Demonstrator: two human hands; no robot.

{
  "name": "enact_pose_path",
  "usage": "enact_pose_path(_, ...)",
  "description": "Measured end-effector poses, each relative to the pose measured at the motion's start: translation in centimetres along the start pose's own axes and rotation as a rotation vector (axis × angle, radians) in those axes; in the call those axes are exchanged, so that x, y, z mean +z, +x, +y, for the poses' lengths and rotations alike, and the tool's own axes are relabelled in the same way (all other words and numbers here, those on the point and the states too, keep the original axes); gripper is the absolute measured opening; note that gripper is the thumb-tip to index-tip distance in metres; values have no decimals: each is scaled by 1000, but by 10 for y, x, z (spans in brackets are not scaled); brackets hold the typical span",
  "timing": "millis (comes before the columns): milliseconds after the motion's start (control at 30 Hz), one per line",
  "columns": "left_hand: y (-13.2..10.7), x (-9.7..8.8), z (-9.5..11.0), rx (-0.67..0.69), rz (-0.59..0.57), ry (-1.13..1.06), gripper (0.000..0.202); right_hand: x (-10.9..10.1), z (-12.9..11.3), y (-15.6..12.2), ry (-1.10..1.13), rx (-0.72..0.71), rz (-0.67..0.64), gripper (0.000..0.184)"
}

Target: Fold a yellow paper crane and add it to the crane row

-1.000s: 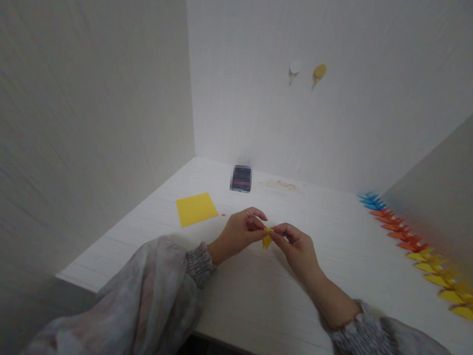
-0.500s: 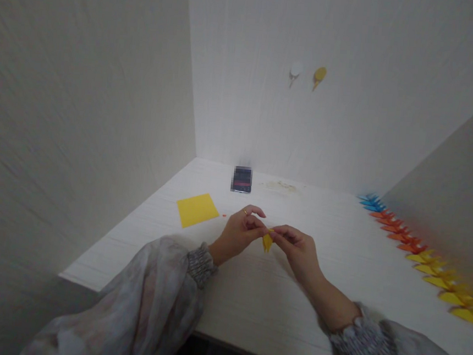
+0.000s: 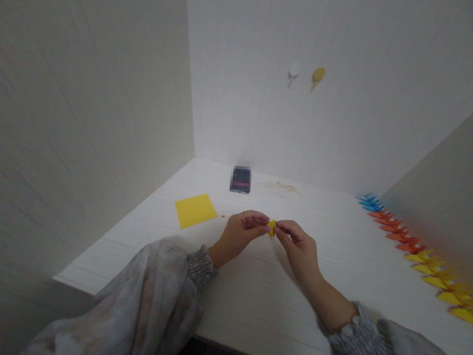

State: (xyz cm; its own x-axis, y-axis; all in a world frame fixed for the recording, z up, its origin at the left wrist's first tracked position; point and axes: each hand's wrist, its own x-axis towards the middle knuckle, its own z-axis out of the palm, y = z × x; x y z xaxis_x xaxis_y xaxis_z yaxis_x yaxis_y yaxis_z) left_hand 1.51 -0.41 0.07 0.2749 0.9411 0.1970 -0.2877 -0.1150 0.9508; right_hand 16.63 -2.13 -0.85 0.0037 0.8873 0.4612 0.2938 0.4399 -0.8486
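Observation:
My left hand and my right hand meet above the middle of the white table. Both pinch a small folded yellow paper piece between thumb and fingertips. Only a little of the paper shows between the fingers. My left hand wears a ring. Loose grey patterned sleeves cover both forearms.
A flat yellow paper square lies left of the hands. A small dark box stands near the back wall. A row of folded paper pieces, blue, orange and yellow, runs along the right wall. Two hooks hang on the back wall.
The yellow piece hung down below the fingertips earlier; now it is drawn up and bunched tight between both hands, which have closed in slightly.

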Motion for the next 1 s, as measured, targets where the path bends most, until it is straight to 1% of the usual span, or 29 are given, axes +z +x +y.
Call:
enact_pose_path(133, 0, -1, 0, 0, -9, 26, 22, 0, -2, 0, -2, 1, -15, 11)
enact_pose_path(333, 1, -4, 0, -4, -71, 54, 38, -1, -5, -2, 19, 8, -43, 9)
enact_pose_path(400, 2, -4, 0, 4, -82, 66, 39, -2, -5, -2, 23, 8, -49, 8)
enact_pose_path(500, 1, -2, 1, 15, -68, 76, 34, -2, -3, -2, 38, 26, -55, 9)
enact_pose_path(600, 1, -2, 2, 46, -47, 111, 26, -2, 0, -3, 67, 73, -58, 10)
enact_pose_path(733, 0, -4, 2, 86, -22, 160, 20, -2, -3, -4, 127, 100, -93, 11)
enact_pose_path(900, 1, -4, 2, 57, -6, 110, 17, -3, -6, -4, 109, 67, -76, 17)
enact_pose_path(1000, 1, -3, 3, 34, -9, 96, 15, -3, -4, -4, 120, 94, -54, 16)
